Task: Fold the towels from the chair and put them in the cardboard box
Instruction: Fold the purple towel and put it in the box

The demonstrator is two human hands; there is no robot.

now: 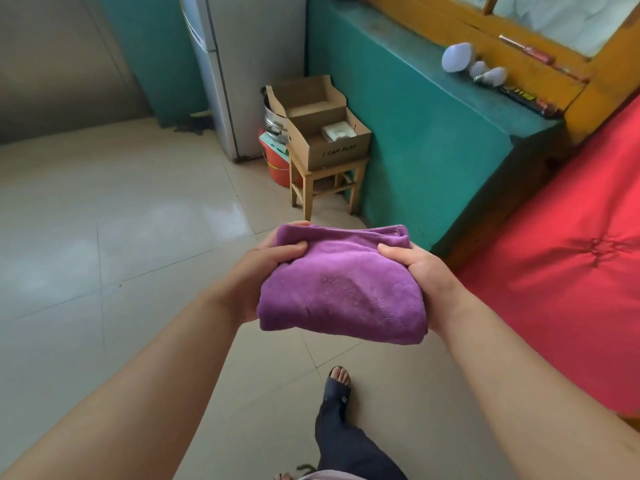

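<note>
Purple towel (341, 287) is soft and fuzzy, folded into a thick bundle and held up over the tile floor (121, 237). The left hand (266, 263) grips its left edge, thumb on top. The right hand (420, 268) grips the right edge. Farther off, the open cardboard box (322, 133) sits on a small wooden stool (325, 181).

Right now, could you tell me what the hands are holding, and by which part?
Both hold the folded purple towel: the left hand grips its left edge, the right hand its right edge, thumbs on top.
</note>
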